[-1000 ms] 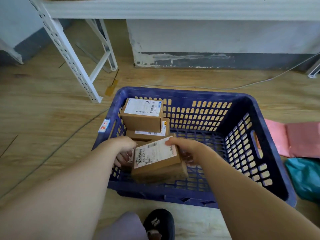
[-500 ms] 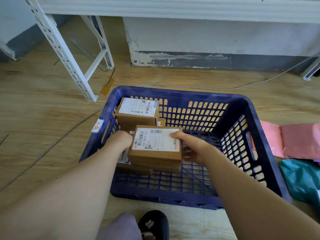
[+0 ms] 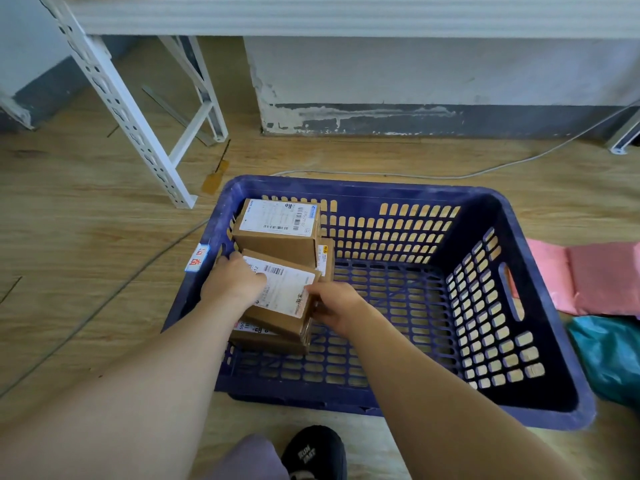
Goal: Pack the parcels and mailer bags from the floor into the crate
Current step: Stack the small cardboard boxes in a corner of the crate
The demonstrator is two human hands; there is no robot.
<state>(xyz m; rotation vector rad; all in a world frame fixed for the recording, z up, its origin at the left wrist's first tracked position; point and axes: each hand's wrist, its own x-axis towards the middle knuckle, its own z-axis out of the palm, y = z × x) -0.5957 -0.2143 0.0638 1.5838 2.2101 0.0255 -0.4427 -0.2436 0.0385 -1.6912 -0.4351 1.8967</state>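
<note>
Left hand (image 3: 235,282) curled over the top and right hand (image 3: 334,306) gripping the side of a labelled brown cardboard parcel (image 3: 287,292), set on other cardboard parcels (image 3: 277,230) in the blue slotted plastic crate (image 3: 381,188); pink mailer bags (image 3: 588,275) and teal mailer bag (image 3: 609,355) lie unpacked on the floor, so packing looks part done.

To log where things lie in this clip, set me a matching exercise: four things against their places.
Things:
1 tilted box
2 pink mailers
3 far box
4 shoe

Places:
a outside the crate, to its right
b in its far left corner
c held by the left hand and right hand
d outside, by its near wall

Pairs: 1c, 2a, 3b, 4d
</note>
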